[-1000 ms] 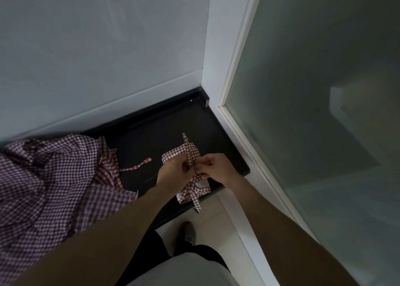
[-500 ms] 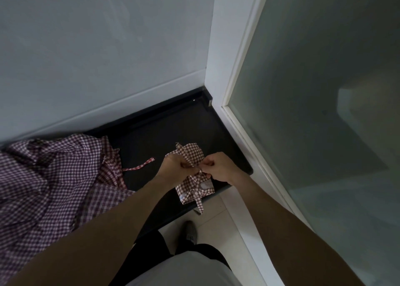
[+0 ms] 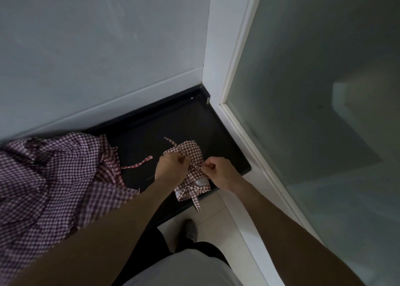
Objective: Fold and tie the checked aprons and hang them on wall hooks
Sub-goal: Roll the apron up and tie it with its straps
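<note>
A small folded red-and-white checked apron (image 3: 191,153) lies on the black counter (image 3: 173,123), near its front right corner. My left hand (image 3: 171,168) grips one apron strap on the bundle's left side. My right hand (image 3: 218,172) pinches the other strap just to the right, and the two straps cross in a knot between my hands. One strap end sticks out toward the wall, another hangs over the counter's front edge. No wall hooks are in view.
A heap of unfolded checked aprons (image 3: 49,177) covers the counter's left part, with a loose strap (image 3: 138,163) trailing right. A grey wall stands behind, a white frame with a frosted glass panel (image 3: 313,90) at right. My foot (image 3: 190,229) is on the pale tiled floor.
My hands have drawn slightly apart, pulling the straps across the folded apron. The strap end by my left hand now points toward the wall.
</note>
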Action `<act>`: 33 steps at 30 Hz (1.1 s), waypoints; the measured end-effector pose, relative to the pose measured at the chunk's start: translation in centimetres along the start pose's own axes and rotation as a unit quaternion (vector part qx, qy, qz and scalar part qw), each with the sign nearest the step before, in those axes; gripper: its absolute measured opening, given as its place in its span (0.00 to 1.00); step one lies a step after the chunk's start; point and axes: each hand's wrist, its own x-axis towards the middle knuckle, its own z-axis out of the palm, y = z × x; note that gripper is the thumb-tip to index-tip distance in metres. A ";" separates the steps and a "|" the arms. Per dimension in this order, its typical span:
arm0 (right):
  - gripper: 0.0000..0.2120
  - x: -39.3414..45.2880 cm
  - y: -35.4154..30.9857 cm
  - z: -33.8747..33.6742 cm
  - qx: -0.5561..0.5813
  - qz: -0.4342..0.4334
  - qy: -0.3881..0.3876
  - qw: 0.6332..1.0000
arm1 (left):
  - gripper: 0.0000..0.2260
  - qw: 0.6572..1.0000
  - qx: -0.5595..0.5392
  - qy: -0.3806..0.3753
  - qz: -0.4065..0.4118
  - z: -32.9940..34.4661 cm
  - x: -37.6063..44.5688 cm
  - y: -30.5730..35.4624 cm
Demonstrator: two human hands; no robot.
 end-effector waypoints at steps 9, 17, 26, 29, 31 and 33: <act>0.12 -0.4 0.0 0.4 0.063 -0.048 0.026 0.997 | 0.12 0.997 -0.003 -0.066 -0.037 -1.0 0.7 1.2; 0.09 0.1 -0.9 1.1 0.039 -0.060 0.041 0.997 | 0.12 0.997 0.020 0.063 -0.049 0.5 -0.6 2.7; 0.11 0.3 -1.4 2.2 0.071 -0.034 0.092 0.993 | 0.07 0.985 -0.116 0.046 -0.119 0.0 0.1 1.8; 0.09 0.5 -1.6 2.6 0.052 -0.062 0.144 0.986 | 0.05 0.984 -0.131 0.033 -0.120 -0.7 0.4 1.7; 0.07 0.6 -1.9 2.6 0.030 -0.088 0.152 0.984 | 0.05 0.992 -0.089 0.007 -0.091 -1.3 0.6 1.8; 0.06 0.8 -1.9 2.6 0.002 -0.112 0.147 0.983 | 0.05 0.997 -0.047 -0.011 -0.065 -2.0 0.8 2.0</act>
